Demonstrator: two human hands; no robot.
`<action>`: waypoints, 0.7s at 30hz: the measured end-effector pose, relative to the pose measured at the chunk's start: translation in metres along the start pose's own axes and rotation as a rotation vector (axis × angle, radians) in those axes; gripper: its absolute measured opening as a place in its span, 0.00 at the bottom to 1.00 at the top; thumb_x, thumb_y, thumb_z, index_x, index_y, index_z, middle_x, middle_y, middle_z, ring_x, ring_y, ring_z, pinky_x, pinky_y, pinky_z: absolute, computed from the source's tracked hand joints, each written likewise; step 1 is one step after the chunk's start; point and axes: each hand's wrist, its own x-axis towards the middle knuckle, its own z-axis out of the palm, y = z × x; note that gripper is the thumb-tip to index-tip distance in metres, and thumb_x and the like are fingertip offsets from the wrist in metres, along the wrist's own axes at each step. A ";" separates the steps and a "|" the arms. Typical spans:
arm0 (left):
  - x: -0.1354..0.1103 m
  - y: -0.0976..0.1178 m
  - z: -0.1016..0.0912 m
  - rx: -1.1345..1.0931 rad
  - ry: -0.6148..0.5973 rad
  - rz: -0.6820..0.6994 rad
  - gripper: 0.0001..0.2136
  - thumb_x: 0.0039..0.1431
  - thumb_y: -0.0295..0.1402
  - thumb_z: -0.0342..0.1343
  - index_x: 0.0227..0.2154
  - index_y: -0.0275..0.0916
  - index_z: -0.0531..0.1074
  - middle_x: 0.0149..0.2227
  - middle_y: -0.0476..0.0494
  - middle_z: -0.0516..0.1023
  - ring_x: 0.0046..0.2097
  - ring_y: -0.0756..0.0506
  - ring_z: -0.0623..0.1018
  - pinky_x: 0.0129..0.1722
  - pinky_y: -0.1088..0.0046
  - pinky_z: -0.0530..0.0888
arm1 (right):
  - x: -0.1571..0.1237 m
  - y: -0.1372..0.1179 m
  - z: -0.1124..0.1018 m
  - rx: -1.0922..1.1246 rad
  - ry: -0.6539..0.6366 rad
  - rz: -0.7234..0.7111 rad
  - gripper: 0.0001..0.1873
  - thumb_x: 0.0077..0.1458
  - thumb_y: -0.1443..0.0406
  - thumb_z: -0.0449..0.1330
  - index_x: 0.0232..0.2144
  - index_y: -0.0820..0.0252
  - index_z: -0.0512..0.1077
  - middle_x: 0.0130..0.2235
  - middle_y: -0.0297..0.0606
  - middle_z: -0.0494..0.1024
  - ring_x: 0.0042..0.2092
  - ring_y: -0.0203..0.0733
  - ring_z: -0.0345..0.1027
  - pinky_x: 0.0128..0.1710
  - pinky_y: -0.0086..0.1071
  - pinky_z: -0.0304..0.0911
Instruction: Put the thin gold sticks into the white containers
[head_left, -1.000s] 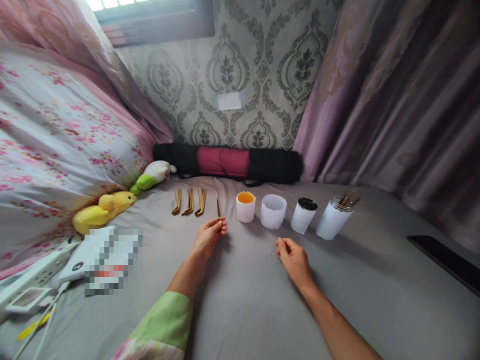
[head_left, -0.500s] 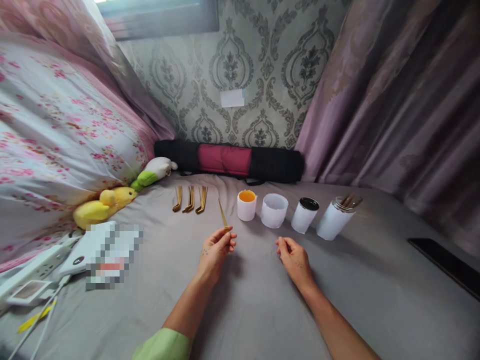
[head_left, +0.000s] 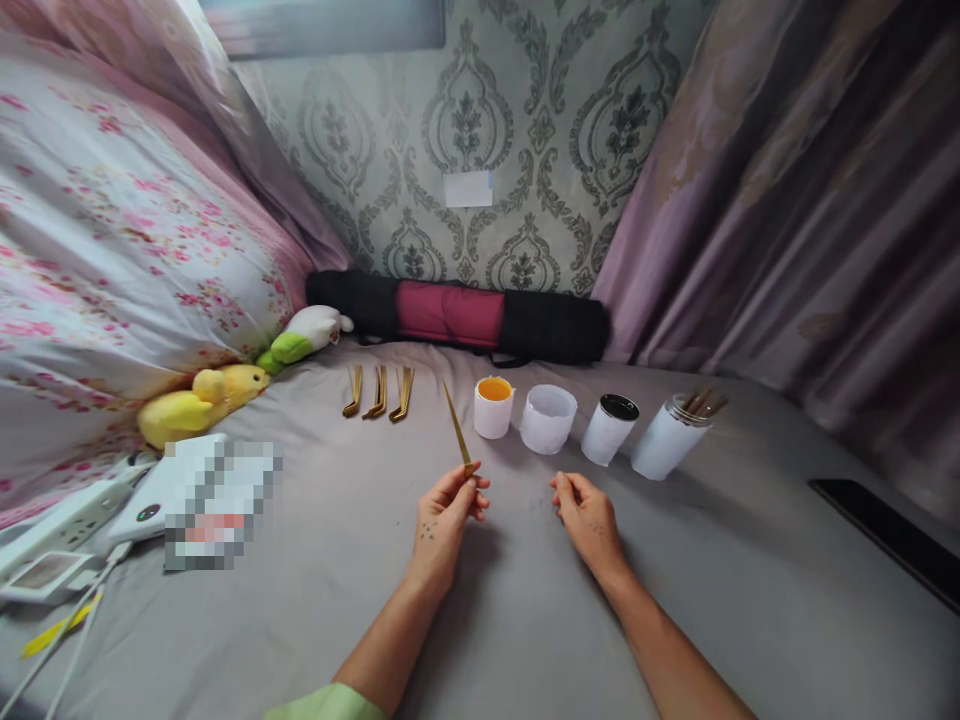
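Observation:
Between the thumb and fingers of my left hand (head_left: 448, 515) is a thin, pointed gold tool (head_left: 459, 432) that looks like tweezers, its narrow end tilted up and away. My right hand (head_left: 586, 512) rests low over the grey sheet (head_left: 517, 610), fingers curled in, with nothing visible in them. Beyond the hands stand a white-wrapped cup with an orange inside (head_left: 493, 412), a wider pale cup (head_left: 549, 420), a white-wrapped can with a dark top (head_left: 610, 430), and a white-wrapped jar (head_left: 670, 440) holding several brown sticks (head_left: 701, 402). Three groups of bent gold tools (head_left: 377, 393) lie to the left.
A black and maroon roll bag (head_left: 450, 312) lies along the wall. On the left are plush toys (head_left: 202, 405), a white power bank (head_left: 161, 490), a power strip (head_left: 67, 520) and cables. A dark flat object (head_left: 885, 530) lies far right; curtains (head_left: 720, 200) hang behind.
My left hand has moved a little to the right with the gold tool, which shows more of its length. My right hand stays in nearly the same place. The view has shifted slightly.

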 end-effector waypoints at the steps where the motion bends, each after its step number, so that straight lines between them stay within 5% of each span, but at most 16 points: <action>1: 0.000 0.000 0.001 0.010 0.002 -0.001 0.16 0.49 0.36 0.54 0.41 0.35 0.69 0.32 0.42 0.73 0.27 0.53 0.70 0.25 0.77 0.67 | 0.000 0.000 0.000 0.002 -0.002 0.003 0.23 0.50 0.50 0.46 0.27 0.62 0.70 0.21 0.38 0.72 0.23 0.37 0.64 0.24 0.27 0.57; 21: 0.001 -0.007 0.000 0.441 -0.117 0.228 0.14 0.54 0.34 0.48 0.41 0.40 0.72 0.32 0.43 0.71 0.28 0.52 0.69 0.25 0.78 0.67 | -0.001 0.000 0.001 0.035 -0.016 0.008 0.23 0.50 0.50 0.46 0.28 0.62 0.70 0.22 0.37 0.71 0.23 0.35 0.63 0.24 0.27 0.58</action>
